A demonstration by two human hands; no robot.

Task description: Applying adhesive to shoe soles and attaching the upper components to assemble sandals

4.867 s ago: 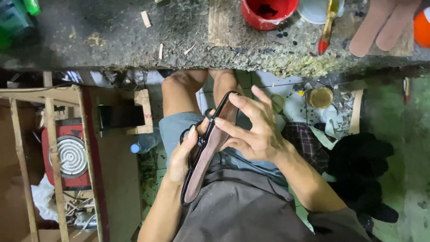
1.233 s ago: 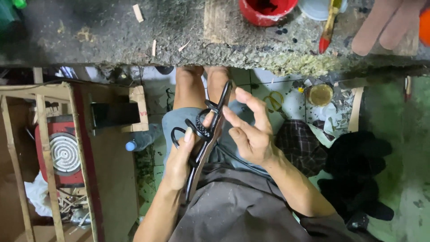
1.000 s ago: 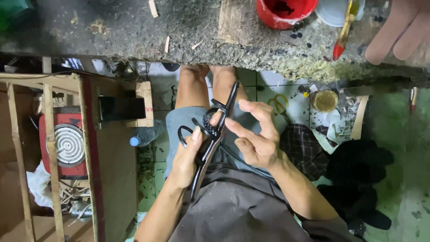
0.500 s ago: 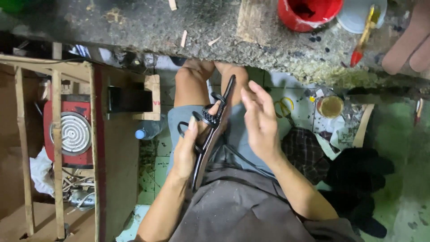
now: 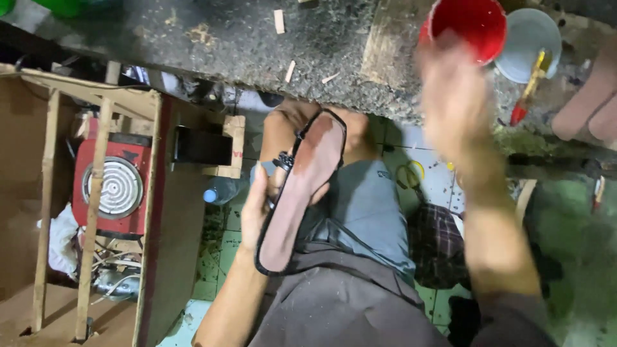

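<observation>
Dusty-pink flat sandal sole (image 5: 301,196) with black edging; at 1 o'clock, glossy red round plastic cup (image 5: 468,24); speckled grey-black stone bench (image 5: 225,38); at 9 o'clock, red hotplate (image 5: 110,186).

Red hotplate (image 5: 110,193), plastic bottle (image 5: 222,191), grey bowl (image 5: 528,40), wooden frame (image 5: 96,186)

The workbench (image 5: 212,38) runs across the top of the view, with the person's knees under its front edge. On the bench at the right stands a tub (image 5: 472,22), and a cup (image 5: 530,38) just to its right holds a brush (image 5: 530,87). The right hand (image 5: 456,103) is raised in front of the tub. The left hand (image 5: 257,205) holds a shoe sole (image 5: 299,193) over the lap. On the floor to the left stands a wooden frame (image 5: 96,167), a hotplate (image 5: 106,189) behind it, and a bottle (image 5: 222,191) between frame and leg.
</observation>
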